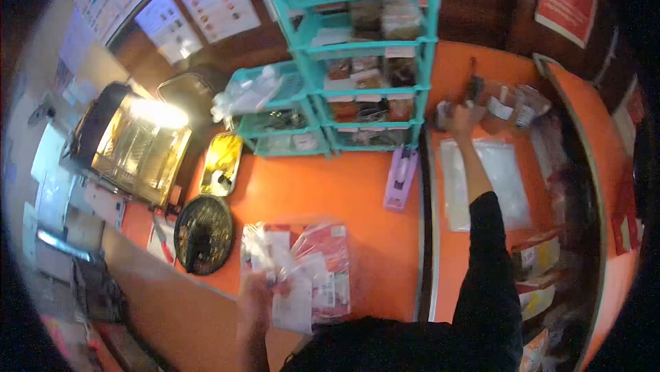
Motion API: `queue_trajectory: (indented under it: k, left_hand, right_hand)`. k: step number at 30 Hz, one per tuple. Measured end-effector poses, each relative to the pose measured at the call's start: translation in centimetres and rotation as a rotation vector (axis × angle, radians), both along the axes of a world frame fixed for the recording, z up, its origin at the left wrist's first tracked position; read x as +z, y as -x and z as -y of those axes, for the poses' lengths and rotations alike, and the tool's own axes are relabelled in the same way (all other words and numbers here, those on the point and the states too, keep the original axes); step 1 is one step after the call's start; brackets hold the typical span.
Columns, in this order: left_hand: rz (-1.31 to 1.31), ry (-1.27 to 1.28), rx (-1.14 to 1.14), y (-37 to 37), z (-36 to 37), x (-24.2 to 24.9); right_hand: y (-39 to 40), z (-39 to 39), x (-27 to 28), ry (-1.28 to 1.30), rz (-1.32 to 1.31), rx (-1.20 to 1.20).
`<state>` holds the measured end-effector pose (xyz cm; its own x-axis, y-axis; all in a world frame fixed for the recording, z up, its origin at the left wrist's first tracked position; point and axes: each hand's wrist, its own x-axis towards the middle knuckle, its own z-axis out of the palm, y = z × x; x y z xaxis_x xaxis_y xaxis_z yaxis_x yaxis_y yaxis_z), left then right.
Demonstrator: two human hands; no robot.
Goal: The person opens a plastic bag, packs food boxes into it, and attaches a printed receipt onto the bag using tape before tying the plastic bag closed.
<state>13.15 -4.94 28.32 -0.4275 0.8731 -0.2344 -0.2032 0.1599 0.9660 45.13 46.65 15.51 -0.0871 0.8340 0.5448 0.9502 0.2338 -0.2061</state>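
Observation:
My left hand [257, 303], smeared by motion, is closed at the near edge of a clear plastic bag [328, 241] with red and white print. White paper slips [292, 310] lie against the bag beside my fingers. Stretched far to the right, my right hand [466, 119] is at the back of the side counter, its fingers bent round the lower end of a dark upright object [475, 86] that I cannot make out. Brown-filled clear packets [502, 105] stand just right of that hand. Below my right forearm lie flat clear plastic bags [505, 172].
Turquoise shelves [371, 49] with packets rise behind the orange counter [302, 183]. A purple-cased device [401, 178] stands before them. At left are a lit glass-fronted appliance [141, 148], a yellow tray [221, 160], a round black basket [203, 234] and red-handled scissors [163, 241].

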Motion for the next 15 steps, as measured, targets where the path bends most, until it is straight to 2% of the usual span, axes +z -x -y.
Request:
queue_trajectory:
  k: [1,3,4,6,8,9,11,13,15]
  left_hand:
    - [0.001,0.011,0.041,-0.3,-0.7,1.5]
    - [0.359,0.057,0.117,-0.5,-1.4,3.3]
    - [0.365,0.051,0.151,0.2,-1.0,2.8]
    - [0.41,0.097,-0.113,1.7,-0.3,1.0]
    - [0.439,0.108,-0.098,1.7,0.0,0.7]
    - [0.463,0.129,-0.112,1.7,0.0,0.6]
    - [0.53,0.111,-0.146,2.5,0.0,-0.1]
    - [0.597,0.088,-0.186,3.0,0.0,0.1]
    - [0.572,0.102,-0.229,3.1,-0.6,1.3]
  right_hand:
    - [-1.1,-1.7,-1.5,-0.041,0.033,0.035]
    - [-0.4,-2.2,-2.3,-0.096,0.012,0.1]
    - [-0.2,-1.0,-1.5,-0.109,-0.038,0.127]
    - [0.1,-1.3,-0.9,-0.066,0.004,0.097]
    - [-1.5,-5.4,-4.5,-0.07,0.093,0.023]
    - [-1.9,-6.0,-4.7,-0.078,0.077,0.093]
    - [-2.0,-6.3,-4.7,-0.08,0.067,0.195]
    - [-1.9,-5.9,-4.4,-0.005,-0.037,0.15]
    - [-0.1,-3.5,-1.5,0.065,-0.051,0.134]
